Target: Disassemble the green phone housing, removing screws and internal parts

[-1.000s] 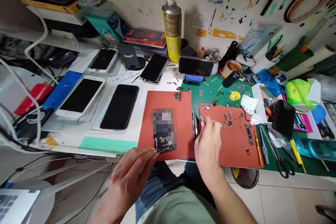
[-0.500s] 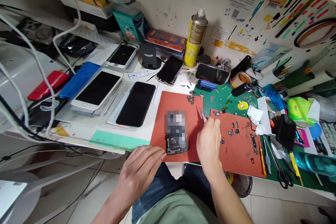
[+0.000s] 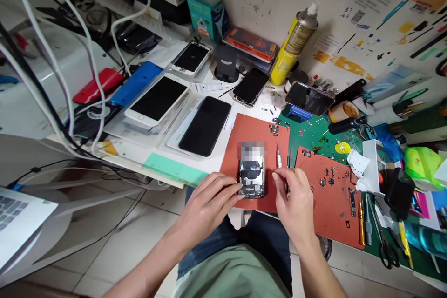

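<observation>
An opened smartphone point(image 3: 251, 178) lies on an orange-red silicone mat point(image 3: 258, 132), its internal parts exposed and its upper end blurred out. My left hand point(image 3: 209, 207) grips the phone's left edge with its fingertips. Just right of the phone, my right hand point(image 3: 295, 202) pinches a slim metal precision screwdriver point(image 3: 278, 158), whose tip points away from me. Steel tweezers point(image 3: 288, 160) stand partly hidden behind my right fingers. A second orange-red mat point(image 3: 331, 205) lies to the right, scattered with small screws and phone parts.
Phone screens and a large black panel point(image 3: 205, 125) lie on the white desk at left. A green mat point(image 3: 314, 132), a phone on a blue stand point(image 3: 309, 98), a spray can point(image 3: 293, 44) and scissors point(image 3: 386, 251) surround the work area. Cables hang at far left.
My head has turned, so the whole scene has shifted and tilted. My left hand has moved onto the phone's edge, and my right hand has moved nearer the phone.
</observation>
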A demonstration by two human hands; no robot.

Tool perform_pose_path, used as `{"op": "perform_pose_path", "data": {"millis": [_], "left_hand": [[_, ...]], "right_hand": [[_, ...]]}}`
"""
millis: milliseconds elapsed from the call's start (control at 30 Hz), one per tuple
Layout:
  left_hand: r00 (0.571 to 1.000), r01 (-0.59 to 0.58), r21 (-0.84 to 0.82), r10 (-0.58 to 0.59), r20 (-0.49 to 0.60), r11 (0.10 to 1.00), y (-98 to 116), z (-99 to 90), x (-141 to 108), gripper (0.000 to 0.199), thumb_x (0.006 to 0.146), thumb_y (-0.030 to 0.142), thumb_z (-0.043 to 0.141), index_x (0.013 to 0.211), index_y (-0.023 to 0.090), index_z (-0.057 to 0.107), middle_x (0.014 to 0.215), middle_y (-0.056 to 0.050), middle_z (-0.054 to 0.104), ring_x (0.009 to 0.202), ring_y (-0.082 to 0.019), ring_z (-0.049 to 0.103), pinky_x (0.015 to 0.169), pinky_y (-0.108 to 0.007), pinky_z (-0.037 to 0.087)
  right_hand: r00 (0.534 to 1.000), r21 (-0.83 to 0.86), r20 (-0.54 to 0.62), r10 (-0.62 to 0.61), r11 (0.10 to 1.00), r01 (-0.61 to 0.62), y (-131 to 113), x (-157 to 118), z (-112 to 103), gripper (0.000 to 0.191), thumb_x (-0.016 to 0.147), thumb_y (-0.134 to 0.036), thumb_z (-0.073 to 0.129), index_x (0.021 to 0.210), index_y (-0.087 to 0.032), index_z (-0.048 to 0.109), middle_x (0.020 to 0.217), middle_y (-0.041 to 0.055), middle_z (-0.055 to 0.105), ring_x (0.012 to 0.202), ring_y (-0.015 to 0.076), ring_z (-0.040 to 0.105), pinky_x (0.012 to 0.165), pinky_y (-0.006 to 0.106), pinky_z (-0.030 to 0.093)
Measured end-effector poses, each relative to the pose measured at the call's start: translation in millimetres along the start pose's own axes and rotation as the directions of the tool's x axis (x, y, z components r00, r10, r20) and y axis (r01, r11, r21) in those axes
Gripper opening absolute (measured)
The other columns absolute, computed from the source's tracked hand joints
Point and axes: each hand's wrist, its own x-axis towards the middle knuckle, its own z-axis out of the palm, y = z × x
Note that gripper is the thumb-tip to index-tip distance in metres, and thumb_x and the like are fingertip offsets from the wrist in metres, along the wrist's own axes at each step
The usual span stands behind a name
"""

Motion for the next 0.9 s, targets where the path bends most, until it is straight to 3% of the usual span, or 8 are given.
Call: {"op": "perform_pose_path", "data": {"millis": [100,167,300,400,667,900], "left_hand": [[1.0,0.025,-0.015,-0.026,-0.005,1.0,0.9,5.6,3.0,0.024,0.102,0.017,0.072,0.127,0.019,0.07,0.11,-0.007,0.071,0.099,-0.021,0.065,0.088,-0.037,0.057],[0.999,0.031,-0.002,-0.031,-0.007,1.0,1.7,8.9,4.0,0.025,0.102,0.021,0.074,0.127,0.019,0.07,0.109,-0.007,0.071,0.099,-0.021,0.064,0.089,-0.038,0.057],[1.0,0.029,0.011,-0.029,-0.007,1.0,1.7,13.3,3.0,0.032,0.1,0.024,0.077,0.13,0.019,0.069,0.111,-0.008,0.071,0.103,-0.023,0.062,0.092,-0.04,0.056],[0.999,0.033,0.012,-0.032,-0.016,0.999,0.6,15.0,0.5,0.036,0.098,0.023,0.079,0.132,0.018,0.069,0.113,-0.009,0.071,0.106,-0.025,0.06,0.093,-0.041,0.055],[1.0,-0.02,-0.011,0.02,0.014,1.0,0.7,14.7,-1.7,0.045,0.098,0.022,0.079,0.14,0.018,0.065,0.128,-0.011,0.074,0.115,-0.027,0.059,0.099,-0.044,0.051],[0.999,-0.007,-0.008,0.007,0.038,1.0,0.9,16.0,-2.2,0.041,0.102,0.019,0.075,0.142,0.022,0.065,0.123,-0.009,0.078,0.111,-0.026,0.062,0.095,-0.042,0.051]], "right_hand": [[0.968,0.236,0.176,-0.182,0.962,0.138,1.8,-1.4,-12.8,0.018,0.112,-0.023,0.055,0.117,-0.024,0.073,0.105,0.0051,0.067,0.093,0.0176,0.069,0.08,0.028,0.058],[0.935,0.321,0.26,-0.242,0.935,0.153,0.3,0.9,-13.7,0.021,0.111,-0.018,0.055,0.121,-0.022,0.073,0.108,0.0072,0.065,0.098,0.0191,0.068,0.083,0.031,0.059],[0.891,0.182,0.388,-0.235,0.967,0.176,-4.9,6.2,-7.5,0.022,0.109,-0.016,0.054,0.12,-0.019,0.073,0.111,0.0106,0.063,0.104,0.0255,0.064,0.088,0.04,0.059],[0.876,0.116,0.423,-0.233,0.972,0.202,-7.3,8.9,-7.4,0.021,0.109,-0.017,0.053,0.113,-0.02,0.073,0.112,0.0111,0.064,0.105,0.0274,0.063,0.089,0.042,0.059],[0.85,0.207,0.472,-0.232,0.967,0.149,-6.5,23.9,-24.8,0.017,0.104,-0.012,0.063,0.101,-0.022,0.076,0.101,0.0061,0.064,0.099,0.0229,0.063,0.085,0.035,0.056],[0.8,0.167,0.555,-0.227,0.973,0.16,-4.9,28.8,-19.0,0.023,0.103,-0.01,0.063,0.095,-0.023,0.081,0.097,0.0054,0.066,0.097,0.0232,0.061,0.089,0.037,0.054]]}}
